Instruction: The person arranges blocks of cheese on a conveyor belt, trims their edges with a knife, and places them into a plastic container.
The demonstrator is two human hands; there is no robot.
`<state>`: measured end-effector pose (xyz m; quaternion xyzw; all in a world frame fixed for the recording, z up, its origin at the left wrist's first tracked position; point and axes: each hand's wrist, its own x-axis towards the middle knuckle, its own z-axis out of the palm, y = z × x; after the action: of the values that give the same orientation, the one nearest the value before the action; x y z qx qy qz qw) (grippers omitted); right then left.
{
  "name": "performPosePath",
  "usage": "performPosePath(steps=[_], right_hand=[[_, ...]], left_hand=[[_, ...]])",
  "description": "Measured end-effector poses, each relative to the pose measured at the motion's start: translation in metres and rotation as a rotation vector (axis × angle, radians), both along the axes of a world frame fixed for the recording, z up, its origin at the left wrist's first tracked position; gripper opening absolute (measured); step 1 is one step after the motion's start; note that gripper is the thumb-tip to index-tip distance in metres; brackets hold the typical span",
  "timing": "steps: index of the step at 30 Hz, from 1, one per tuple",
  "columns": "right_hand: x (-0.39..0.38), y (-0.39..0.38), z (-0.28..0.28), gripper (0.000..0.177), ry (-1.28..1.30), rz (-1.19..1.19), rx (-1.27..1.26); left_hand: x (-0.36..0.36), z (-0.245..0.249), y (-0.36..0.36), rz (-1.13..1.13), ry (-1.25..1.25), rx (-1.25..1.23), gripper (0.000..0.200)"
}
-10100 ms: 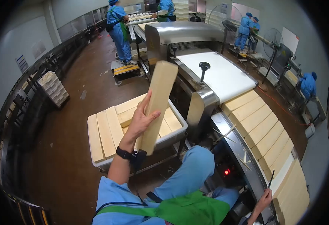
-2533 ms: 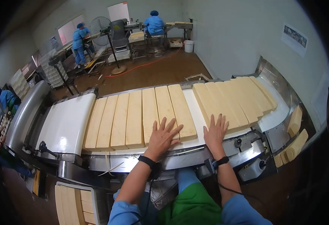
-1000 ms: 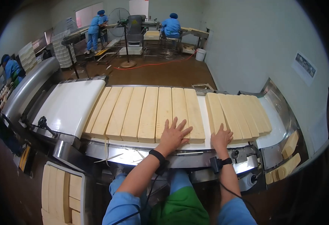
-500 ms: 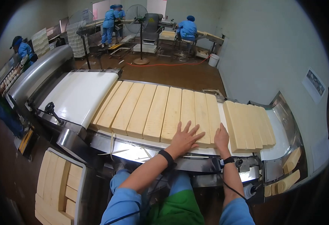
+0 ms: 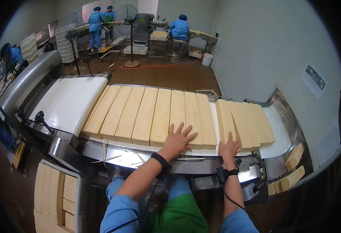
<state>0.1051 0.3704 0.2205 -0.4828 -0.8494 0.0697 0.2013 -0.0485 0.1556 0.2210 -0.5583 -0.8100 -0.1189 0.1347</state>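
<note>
Long pale-yellow blocks (image 5: 143, 112) lie side by side in a row on a white belt (image 5: 67, 105). My left hand (image 5: 177, 141) rests flat on their front ends with its fingers spread. At the right, past a narrow gap, a second group of like blocks (image 5: 252, 122) leans together. My right hand (image 5: 229, 147) is at the front end of that group's leftmost block (image 5: 225, 116), thumb on its left and fingers over its top and right. A thin wedge of space separates this block from its neighbour. Its near end is partly hidden by my hand.
At lower left a grey-rimmed crate (image 5: 78, 194) holds more blocks. Cut pieces (image 5: 293, 178) lie at the right end. A metal roller housing (image 5: 30, 77) stands at left. Thin strips (image 5: 104, 155) lie on the front ledge. Several co-workers in blue (image 5: 179, 29) work farther back.
My right hand has shifted from the right end of the left row onto the right group's first block. That block's near end has parted from its neighbour. My view has turned slightly right.
</note>
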Motion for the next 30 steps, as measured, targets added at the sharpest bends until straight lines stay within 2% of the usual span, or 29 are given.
performPosePath(steps=[1, 4, 8, 9, 12, 13, 16, 17, 20, 23, 26, 30], right_hand=[[-0.003, -0.001, -0.001, 0.072, 0.03, -0.045, -0.007], [0.001, 0.029, -0.004, 0.066, 0.155, 0.172, -0.159], [0.013, 0.074, 0.003, 0.049, 0.975, 0.246, -1.125], [0.006, 0.087, -0.001, 0.044, 0.833, 0.297, -0.938], [-0.02, 0.093, -0.027, 0.042, 0.398, 0.436, -0.219], [-0.04, 0.11, -0.066, 0.043, 0.34, 0.428, -0.253], [-0.045, 0.046, -0.026, 0.043, 0.181, 0.42, 0.118], [-0.044, 0.044, -0.019, 0.043, 0.229, 0.469, 0.055], [-0.026, 0.059, -0.007, 0.045, 0.153, 0.572, -0.069], [0.008, 0.046, 0.009, 0.053, -0.074, 0.107, 0.328], [0.024, 0.039, 0.001, 0.064, -0.188, -0.053, 0.153], [0.016, 0.029, -0.005, 0.075, -0.182, 0.002, 0.08]], left_hand=[[0.0, -0.001, -0.001, 0.001, 0.0, 0.003, 0.071], [-0.002, -0.005, -0.006, -0.005, -0.005, 0.014, 0.072], [-0.004, -0.006, -0.008, -0.012, 0.0, 0.043, 0.069], [-0.004, -0.006, -0.008, -0.004, -0.006, 0.042, 0.069], [-0.001, -0.005, -0.008, 0.027, -0.007, 0.045, 0.067], [0.0, -0.007, -0.006, 0.038, 0.001, 0.051, 0.067], [0.0, -0.012, -0.006, 0.057, 0.013, 0.063, 0.065], [-0.001, -0.012, -0.006, 0.055, 0.016, 0.069, 0.065], [-0.001, -0.01, -0.008, 0.058, -0.003, 0.058, 0.064], [-0.002, -0.006, -0.011, 0.061, -0.017, 0.04, 0.064], [-0.001, -0.006, -0.013, 0.067, -0.018, 0.031, 0.063], [0.001, -0.007, -0.016, 0.075, 0.007, 0.04, 0.062]])
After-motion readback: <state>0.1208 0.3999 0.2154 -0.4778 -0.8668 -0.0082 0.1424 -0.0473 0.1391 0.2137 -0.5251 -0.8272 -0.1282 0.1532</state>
